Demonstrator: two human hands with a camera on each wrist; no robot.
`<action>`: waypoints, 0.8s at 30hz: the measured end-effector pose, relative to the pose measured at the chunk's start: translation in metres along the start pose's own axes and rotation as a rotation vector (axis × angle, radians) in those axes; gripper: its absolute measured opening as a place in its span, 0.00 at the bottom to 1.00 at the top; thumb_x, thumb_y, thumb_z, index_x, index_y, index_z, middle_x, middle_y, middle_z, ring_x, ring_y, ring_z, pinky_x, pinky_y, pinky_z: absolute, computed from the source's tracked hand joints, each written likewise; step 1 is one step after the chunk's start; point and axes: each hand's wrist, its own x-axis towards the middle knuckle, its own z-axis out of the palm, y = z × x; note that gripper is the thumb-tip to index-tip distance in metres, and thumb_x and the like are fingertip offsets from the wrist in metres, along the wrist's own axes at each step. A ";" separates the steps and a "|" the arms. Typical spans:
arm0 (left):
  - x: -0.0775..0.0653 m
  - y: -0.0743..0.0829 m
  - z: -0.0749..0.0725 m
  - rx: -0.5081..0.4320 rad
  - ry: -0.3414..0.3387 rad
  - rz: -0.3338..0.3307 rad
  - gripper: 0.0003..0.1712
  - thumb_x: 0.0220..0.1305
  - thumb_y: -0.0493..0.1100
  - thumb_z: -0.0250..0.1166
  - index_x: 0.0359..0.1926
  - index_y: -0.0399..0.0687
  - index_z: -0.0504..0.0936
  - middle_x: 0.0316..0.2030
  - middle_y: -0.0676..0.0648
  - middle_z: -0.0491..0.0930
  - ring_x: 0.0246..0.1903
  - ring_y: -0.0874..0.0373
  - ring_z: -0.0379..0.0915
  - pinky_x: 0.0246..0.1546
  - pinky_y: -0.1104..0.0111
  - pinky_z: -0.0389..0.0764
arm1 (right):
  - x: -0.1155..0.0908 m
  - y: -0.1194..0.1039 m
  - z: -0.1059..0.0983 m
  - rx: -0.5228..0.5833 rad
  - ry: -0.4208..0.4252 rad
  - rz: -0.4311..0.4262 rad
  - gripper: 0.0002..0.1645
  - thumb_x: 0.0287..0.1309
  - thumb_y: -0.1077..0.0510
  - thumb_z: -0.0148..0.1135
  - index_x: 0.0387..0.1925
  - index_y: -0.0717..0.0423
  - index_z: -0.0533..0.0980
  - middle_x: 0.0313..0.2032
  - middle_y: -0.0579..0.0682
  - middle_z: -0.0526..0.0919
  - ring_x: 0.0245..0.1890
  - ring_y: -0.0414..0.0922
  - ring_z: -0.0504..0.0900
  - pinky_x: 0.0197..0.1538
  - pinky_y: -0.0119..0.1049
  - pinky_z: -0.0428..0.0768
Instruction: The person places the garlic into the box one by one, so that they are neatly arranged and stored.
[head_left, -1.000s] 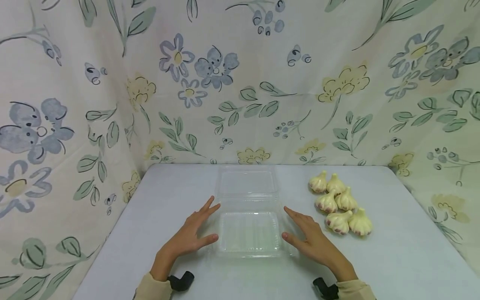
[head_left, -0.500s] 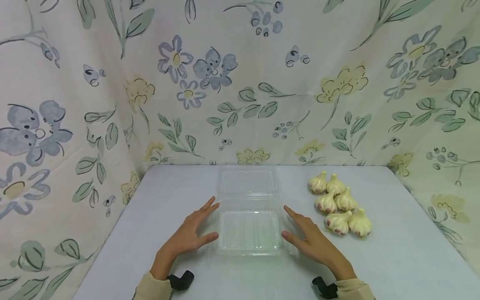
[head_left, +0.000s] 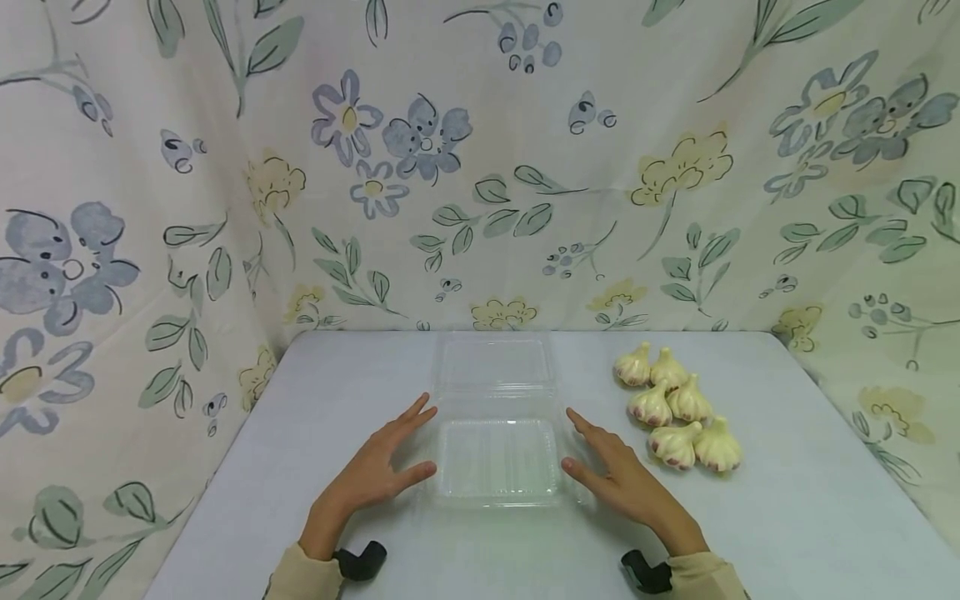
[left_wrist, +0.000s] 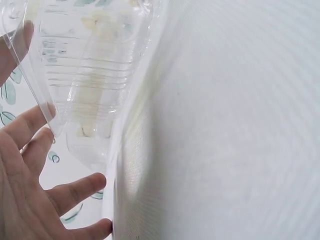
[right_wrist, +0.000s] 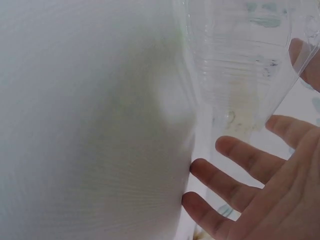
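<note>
A clear plastic clamshell box [head_left: 498, 462] lies opened on the white table, its lid [head_left: 493, 362] folded back toward the far edge. On its left side my left hand [head_left: 378, 471] has its fingers spread, with thumb and index tips at the rim. My right hand [head_left: 622, 479] mirrors it on the right side, fingers also straight and apart. Both wrist views show thumbs and fingers next to the transparent wall; whether every tip touches it, I cannot tell. Inside the box I see only bare ribbed plastic.
Several garlic bulbs [head_left: 688, 402] sit in a cluster on the right of the white table [head_left: 337, 375]. A floral curtain [head_left: 480, 167] stands behind the table and along both sides. Each wrist wears a black camera mount [head_left: 362, 561].
The box's base has shifted very slightly toward the far side. Both hands keep almost the same place and spread, and the head view has drifted a little.
</note>
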 end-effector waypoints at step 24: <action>0.004 0.006 -0.009 0.012 -0.042 -0.055 0.44 0.66 0.62 0.66 0.79 0.62 0.61 0.81 0.59 0.50 0.78 0.47 0.54 0.69 0.35 0.65 | 0.005 -0.002 0.002 -0.004 0.017 0.007 0.43 0.72 0.40 0.57 0.80 0.41 0.54 0.72 0.58 0.71 0.71 0.65 0.67 0.66 0.73 0.65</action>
